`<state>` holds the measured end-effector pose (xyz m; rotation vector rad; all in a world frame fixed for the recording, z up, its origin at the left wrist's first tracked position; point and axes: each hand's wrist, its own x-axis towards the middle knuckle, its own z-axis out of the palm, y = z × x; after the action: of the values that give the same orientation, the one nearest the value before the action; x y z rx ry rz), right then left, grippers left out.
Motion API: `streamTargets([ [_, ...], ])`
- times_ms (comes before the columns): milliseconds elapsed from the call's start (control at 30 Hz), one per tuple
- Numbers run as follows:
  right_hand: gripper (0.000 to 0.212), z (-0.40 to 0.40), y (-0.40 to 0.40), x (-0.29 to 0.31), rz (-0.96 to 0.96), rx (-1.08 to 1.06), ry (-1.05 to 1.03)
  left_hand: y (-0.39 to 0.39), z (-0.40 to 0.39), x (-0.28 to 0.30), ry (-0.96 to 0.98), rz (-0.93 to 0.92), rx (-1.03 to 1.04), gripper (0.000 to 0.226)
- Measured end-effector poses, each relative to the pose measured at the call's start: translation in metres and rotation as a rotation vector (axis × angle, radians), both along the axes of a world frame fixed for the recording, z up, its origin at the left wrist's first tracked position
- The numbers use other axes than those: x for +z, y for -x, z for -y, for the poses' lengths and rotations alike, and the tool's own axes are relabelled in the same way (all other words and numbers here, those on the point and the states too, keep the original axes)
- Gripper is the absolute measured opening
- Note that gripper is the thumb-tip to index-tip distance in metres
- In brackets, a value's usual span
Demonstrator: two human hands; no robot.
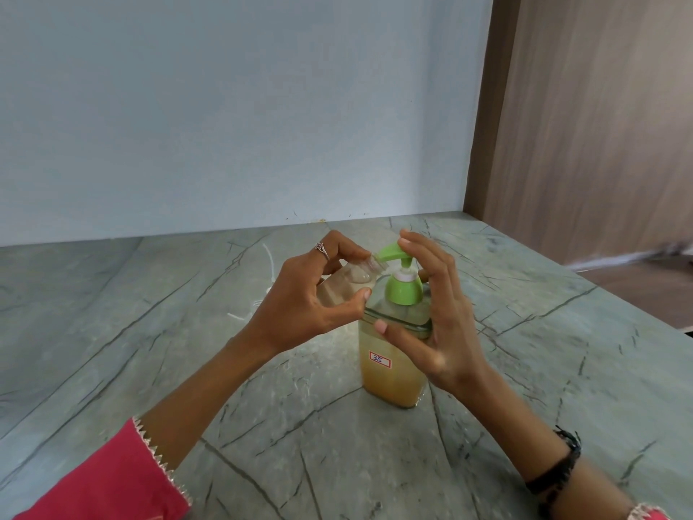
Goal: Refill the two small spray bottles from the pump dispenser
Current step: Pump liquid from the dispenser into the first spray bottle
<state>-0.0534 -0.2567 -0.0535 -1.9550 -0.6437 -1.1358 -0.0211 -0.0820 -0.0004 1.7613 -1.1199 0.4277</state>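
Spray bottle (pixel 348 279), tilted at pump nozzle, half hidden by left hand (pixel 303 298).

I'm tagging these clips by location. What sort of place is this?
Probably a home counter, perhaps a kitchen or utility corner: a grey veined stone countertop meets a plain pale blue wall, with a wood-grain panel on the right. A pump dispenser stands on the counter.
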Motion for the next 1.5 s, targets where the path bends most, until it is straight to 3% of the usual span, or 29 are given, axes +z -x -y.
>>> streamTargets([
  [400, 0.060, -0.0044, 0.0016, 0.0044, -0.003, -0.025, -0.044, -0.0017, 0.0001, -0.0035, -0.013, -0.002, 0.028, 0.027],
  [800, 0.078, -0.0005, 0.0011, 0.0007, -0.013, 0.013, -0.010, -0.0008, 0.0002, -0.0023, 0.012, -0.016, 0.032, 0.026],
  [1233, 0.060, -0.0022, 0.0018, 0.0052, -0.012, -0.016, -0.035, -0.0021, 0.0005, -0.0050, -0.023, -0.001, 0.042, 0.027],
  [1500, 0.076, 0.0005, 0.0019, 0.0023, -0.016, 0.000, 0.005, 0.0003, 0.0007, -0.0036, 0.016, -0.013, 0.039, 0.026],
])
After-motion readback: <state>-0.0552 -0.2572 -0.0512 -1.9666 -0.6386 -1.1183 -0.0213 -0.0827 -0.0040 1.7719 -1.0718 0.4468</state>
